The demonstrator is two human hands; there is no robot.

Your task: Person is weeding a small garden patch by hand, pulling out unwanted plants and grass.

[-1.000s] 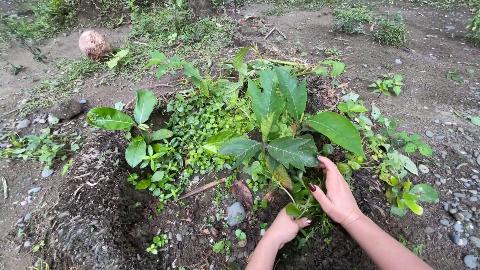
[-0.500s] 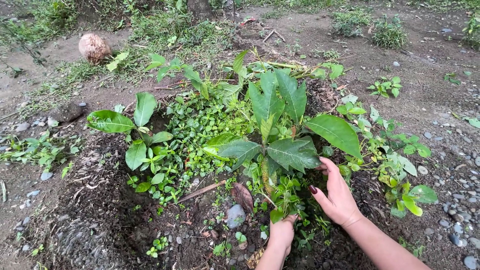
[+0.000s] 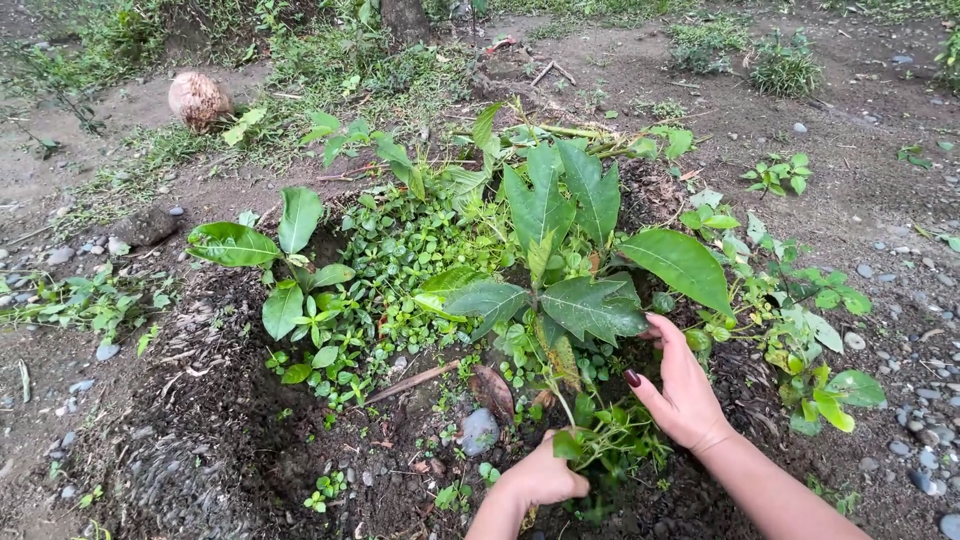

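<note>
Outdoors, dark crumbly soil (image 3: 200, 440) strewn with grey pebbles is seen. Weed stems (image 3: 600, 440) are clamped in the left hand (image 3: 540, 478); the open right hand (image 3: 680, 395) is pressed beside broad lobed leaves (image 3: 590, 305).

I see no packages, labels, signs or screens anywhere around me here
</note>
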